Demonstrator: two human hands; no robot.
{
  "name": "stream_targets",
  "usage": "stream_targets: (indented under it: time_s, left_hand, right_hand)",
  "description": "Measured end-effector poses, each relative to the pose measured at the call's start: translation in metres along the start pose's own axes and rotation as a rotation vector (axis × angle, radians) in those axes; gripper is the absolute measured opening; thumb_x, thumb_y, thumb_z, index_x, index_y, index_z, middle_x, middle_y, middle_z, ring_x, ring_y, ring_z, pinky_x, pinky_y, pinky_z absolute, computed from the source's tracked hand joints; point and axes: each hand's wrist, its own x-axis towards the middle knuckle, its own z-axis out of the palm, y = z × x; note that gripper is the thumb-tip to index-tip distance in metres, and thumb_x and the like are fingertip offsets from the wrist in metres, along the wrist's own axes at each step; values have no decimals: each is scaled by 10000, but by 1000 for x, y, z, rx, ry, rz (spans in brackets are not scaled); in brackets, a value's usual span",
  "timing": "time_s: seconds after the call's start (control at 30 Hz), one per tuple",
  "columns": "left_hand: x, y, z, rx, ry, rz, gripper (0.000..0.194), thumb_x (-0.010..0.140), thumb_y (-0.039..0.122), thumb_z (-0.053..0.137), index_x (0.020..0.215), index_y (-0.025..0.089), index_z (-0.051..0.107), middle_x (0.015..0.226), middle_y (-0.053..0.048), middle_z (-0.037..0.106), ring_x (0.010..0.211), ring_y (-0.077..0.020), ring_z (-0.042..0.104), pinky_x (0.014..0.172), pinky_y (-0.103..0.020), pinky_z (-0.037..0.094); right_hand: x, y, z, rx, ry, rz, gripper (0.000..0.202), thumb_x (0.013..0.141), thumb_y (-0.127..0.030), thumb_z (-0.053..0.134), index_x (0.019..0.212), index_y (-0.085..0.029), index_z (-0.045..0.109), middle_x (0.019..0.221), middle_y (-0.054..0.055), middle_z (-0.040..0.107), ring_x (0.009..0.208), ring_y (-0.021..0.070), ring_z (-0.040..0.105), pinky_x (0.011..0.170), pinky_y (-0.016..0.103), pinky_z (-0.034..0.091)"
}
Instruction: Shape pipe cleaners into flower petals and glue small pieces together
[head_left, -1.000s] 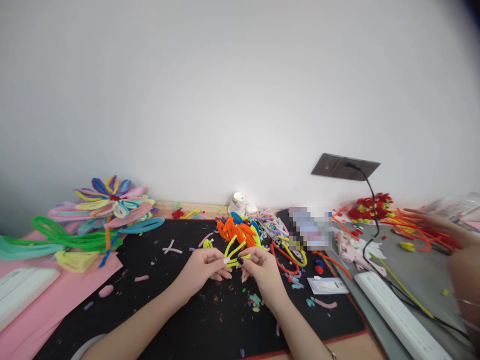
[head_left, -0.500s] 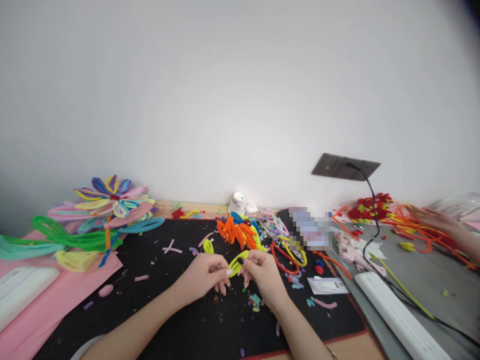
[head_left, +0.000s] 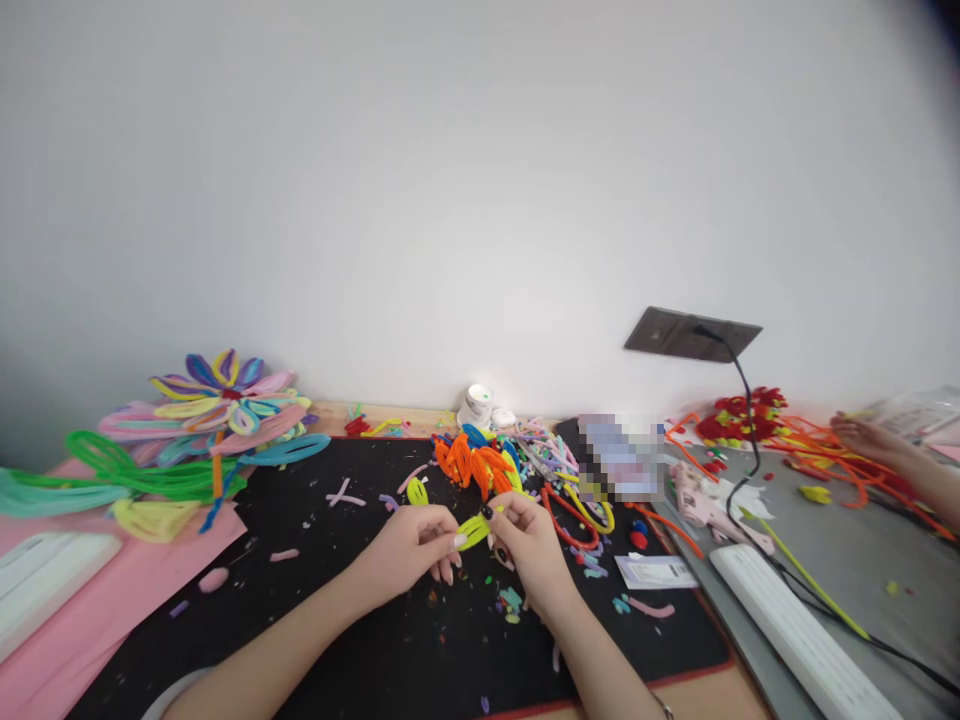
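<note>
Both my hands meet over the black mat and pinch a folded yellow pipe cleaner between them. My left hand grips its left end, fingers curled. My right hand holds the right end with thumb and forefinger. Just behind the hands lies a heap of orange, blue and yellow pipe-cleaner loops. Small cut scraps are scattered on the mat under my hands.
A multicoloured pipe-cleaner flower and green loops lie on pink paper at left. A pink glue gun, a white power strip and a black cable sit at right. Another person's hand rests among red and orange pieces.
The yellow pipe cleaner's spread loops have been pressed into one flat folded piece and lowered slightly. The other person's hand at right has drawn back toward the far right.
</note>
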Motion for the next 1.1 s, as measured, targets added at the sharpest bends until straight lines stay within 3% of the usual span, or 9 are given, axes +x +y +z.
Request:
stream_targets:
  time_s: [0.3, 0.43, 0.53, 0.73, 1.1]
  left_hand:
    - [0, 0, -2, 8, 182, 134, 314, 822, 492, 691, 766, 186, 648, 656, -5, 684, 601, -174, 682, 620, -292, 561]
    - [2, -3, -4, -25, 211, 168, 283, 819, 413, 703, 961, 169, 711, 775, -36, 752, 698, -208, 738, 673, -316, 594]
    - [2, -4, -5, -49, 200, 175, 344, 774, 328, 733, 1078, 167, 727, 911, -66, 810, 787, -236, 773, 755, -351, 622]
    - [1, -5, -7, 15, 228, 205, 313, 765, 295, 734, 1047, 176, 797, 1105, -85, 832, 1021, -297, 778, 983, -422, 597]
    - [2, -6, -8, -119, 235, 142, 318, 724, 303, 752, 1022, 205, 803, 1085, -67, 839, 1007, -303, 786, 1001, -474, 598]
  right_hand:
    - [5, 8, -1, 86, 13, -30, 332, 775, -511, 793, 708, -228, 632, 541, -14, 621, 377, 109, 481, 384, 222, 440]
    - [4, 8, -1, 125, 4, -27, 341, 768, -505, 813, 712, -238, 609, 566, -7, 652, 406, 127, 551, 425, 235, 506]
    - [2, 6, 0, 177, -2, -5, 342, 746, -479, 844, 700, -236, 607, 574, -8, 669, 420, 121, 574, 446, 224, 522]
    - [-1, 3, 2, 232, -24, 48, 356, 704, -422, 887, 671, -227, 590, 566, -6, 679, 438, 120, 595, 454, 212, 517]
    - [0, 5, 1, 234, -45, 63, 320, 727, -412, 862, 677, -224, 608, 597, 13, 703, 446, 123, 600, 456, 217, 518]
